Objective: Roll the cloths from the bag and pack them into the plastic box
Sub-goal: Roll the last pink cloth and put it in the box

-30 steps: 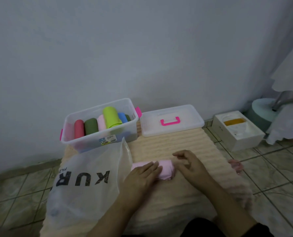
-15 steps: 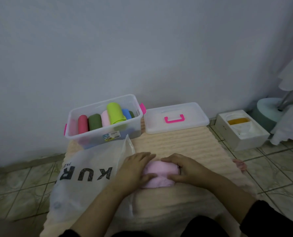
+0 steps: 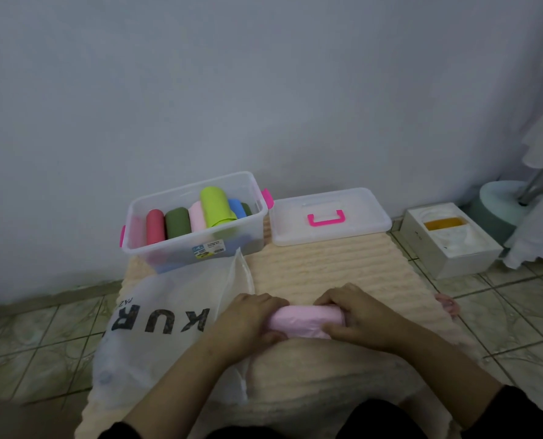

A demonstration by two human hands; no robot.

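The left hand point(image 3: 248, 318) and the right hand point(image 3: 352, 315) each curl closed around one end of a pink cloth point(image 3: 305, 321), rolled up and lying on the cream mat point(image 3: 327, 267). Just left of the hands lies the white bag point(image 3: 156, 331). Farther back stands the plastic box point(image 3: 197, 220) with rolled cloths inside, its lid point(image 3: 327, 215) flat beside it.
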